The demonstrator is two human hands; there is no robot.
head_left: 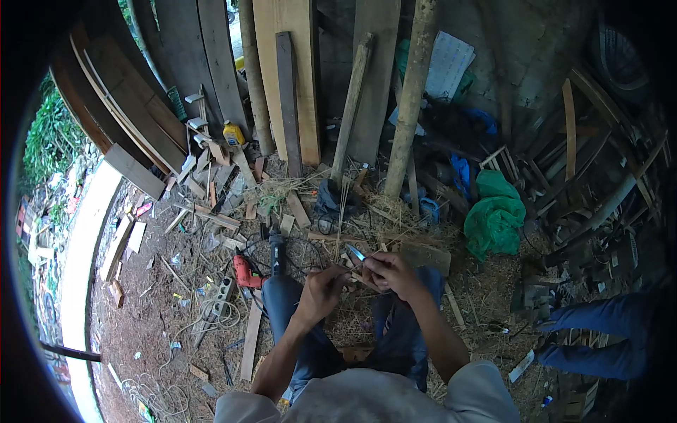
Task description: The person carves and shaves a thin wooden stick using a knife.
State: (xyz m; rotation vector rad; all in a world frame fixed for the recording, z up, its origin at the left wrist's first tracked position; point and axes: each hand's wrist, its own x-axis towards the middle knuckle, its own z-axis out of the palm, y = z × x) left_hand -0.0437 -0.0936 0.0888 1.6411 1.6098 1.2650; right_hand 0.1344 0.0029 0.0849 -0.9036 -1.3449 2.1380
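My right hand (396, 276) is closed around a knife, its shiny blade (356, 252) pointing up and to the left. Close beside it, my left hand (323, 290) is closed in a pinch on a thin pale strip (339, 236), perhaps split bamboo or cane. The strip runs away from me, above the shavings on the ground. Both hands are over the gap between my knees, nearly touching. The knife handle is mostly hidden in my right fingers, and the strip's near end is hard to make out.
A red power drill (247, 272) and a dark power tool (277, 252) lie by my left knee, near a power strip (223, 297) with tangled cord. Boards (303, 84) lean ahead. A green plastic bag (493, 215) is at right. Another person's legs (599, 335) stand at far right.
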